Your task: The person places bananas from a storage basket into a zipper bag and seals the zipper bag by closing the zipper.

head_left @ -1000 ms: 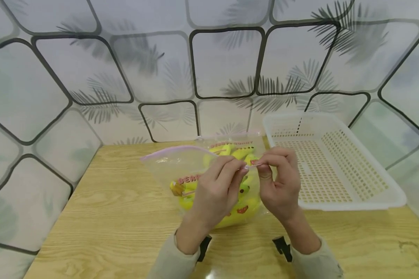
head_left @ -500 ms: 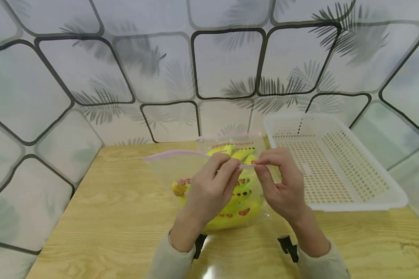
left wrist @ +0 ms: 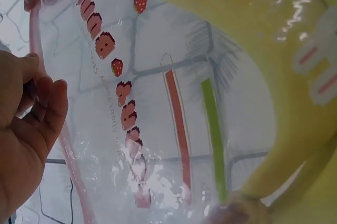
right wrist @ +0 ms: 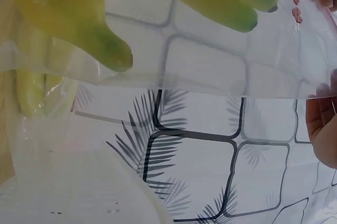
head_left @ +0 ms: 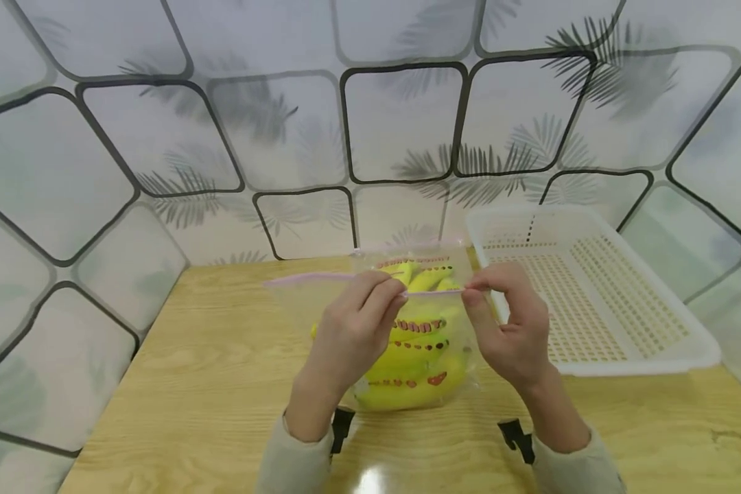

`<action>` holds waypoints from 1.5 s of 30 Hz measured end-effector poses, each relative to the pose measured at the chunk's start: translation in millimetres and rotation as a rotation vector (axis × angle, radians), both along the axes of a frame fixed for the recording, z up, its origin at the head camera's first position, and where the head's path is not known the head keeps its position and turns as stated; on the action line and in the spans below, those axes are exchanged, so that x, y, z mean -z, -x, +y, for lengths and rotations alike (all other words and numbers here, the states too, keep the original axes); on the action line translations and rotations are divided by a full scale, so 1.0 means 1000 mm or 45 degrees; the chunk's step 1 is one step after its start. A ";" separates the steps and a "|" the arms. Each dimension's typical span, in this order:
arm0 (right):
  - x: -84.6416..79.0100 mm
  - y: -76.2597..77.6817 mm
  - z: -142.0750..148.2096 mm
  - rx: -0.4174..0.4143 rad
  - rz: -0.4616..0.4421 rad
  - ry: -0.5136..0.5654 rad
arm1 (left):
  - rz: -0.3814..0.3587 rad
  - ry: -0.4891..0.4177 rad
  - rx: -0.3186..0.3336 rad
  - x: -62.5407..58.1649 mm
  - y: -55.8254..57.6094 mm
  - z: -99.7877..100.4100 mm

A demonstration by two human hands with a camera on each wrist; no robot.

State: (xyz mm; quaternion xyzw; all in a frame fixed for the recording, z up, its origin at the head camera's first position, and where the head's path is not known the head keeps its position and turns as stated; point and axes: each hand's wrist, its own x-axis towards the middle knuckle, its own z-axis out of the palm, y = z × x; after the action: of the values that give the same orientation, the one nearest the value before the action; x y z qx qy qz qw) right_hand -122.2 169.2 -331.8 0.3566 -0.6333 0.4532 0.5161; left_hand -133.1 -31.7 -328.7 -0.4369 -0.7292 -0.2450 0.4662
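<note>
A clear zip bag (head_left: 429, 307) with a pink zip edge and printed strawberries stands in front of me, bananas (head_left: 401, 396) inside it. My left hand (head_left: 353, 333) pinches the zip edge between thumb and fingers, left of its middle. At the right end of that edge, the thumb and index finger of my right hand (head_left: 517, 333) pinch the corner. Between the hands the edge runs straight; left of my left hand it slants off to a free corner. The left wrist view shows the left fingers (left wrist: 50, 110) on the pink strip, beside a yellow banana (left wrist: 242, 10).
Behind lies a second clear bag (head_left: 435, 257), also with bananas in it. A white perforated plastic basket (head_left: 707, 353) stands at the right on the wooden table (head_left: 222, 377). A patterned wall covering (head_left: 401, 123) encloses the back and sides.
My left hand has slid left along the zip edge, and my right hand has shifted slightly right. The gap between them has widened, with more of the edge and bananas showing.
</note>
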 end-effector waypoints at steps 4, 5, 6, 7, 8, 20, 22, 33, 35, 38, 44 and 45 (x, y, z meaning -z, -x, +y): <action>-0.006 -0.004 0.002 0.109 0.094 -0.154 | 0.013 0.068 -0.012 -0.001 -0.003 0.001; -0.007 -0.005 0.002 0.152 0.112 -0.204 | 0.019 0.089 -0.015 -0.001 -0.004 0.001; -0.008 -0.006 0.003 0.201 0.129 -0.252 | 0.022 0.109 -0.012 -0.001 -0.004 0.001; -0.009 -0.007 0.003 0.246 0.144 -0.294 | 0.025 0.124 -0.005 -0.001 -0.004 0.001; -0.010 -0.007 0.003 0.283 0.160 -0.325 | 0.023 0.133 0.005 -0.001 -0.004 -0.001; -0.008 -0.019 -0.007 0.583 0.130 -0.484 | 0.026 0.107 -0.004 -0.002 -0.005 -0.012; -0.007 -0.021 -0.012 0.593 0.109 -0.513 | 0.030 0.117 0.010 -0.002 -0.005 -0.011; -0.005 -0.019 -0.005 0.636 0.077 -0.431 | -0.011 0.061 0.037 -0.002 -0.001 -0.022; -0.005 -0.020 -0.004 0.641 0.050 -0.476 | 0.009 0.072 0.008 -0.002 -0.002 -0.018; -0.004 -0.020 -0.003 0.607 0.056 -0.510 | 0.037 0.106 -0.011 -0.001 -0.004 -0.013; -0.005 -0.016 -0.002 0.563 0.139 -0.454 | -0.016 0.075 0.025 -0.001 -0.004 -0.019; -0.005 -0.016 -0.001 0.563 0.136 -0.445 | -0.025 0.060 0.029 -0.002 -0.003 -0.020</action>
State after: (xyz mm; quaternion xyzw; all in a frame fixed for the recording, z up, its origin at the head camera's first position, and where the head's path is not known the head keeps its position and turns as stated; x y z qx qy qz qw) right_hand -105.9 168.1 -326.5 0.3167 -0.7361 0.1943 0.5657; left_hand -129.8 -52.1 -326.9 -0.4535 -0.7344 -0.2374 0.4458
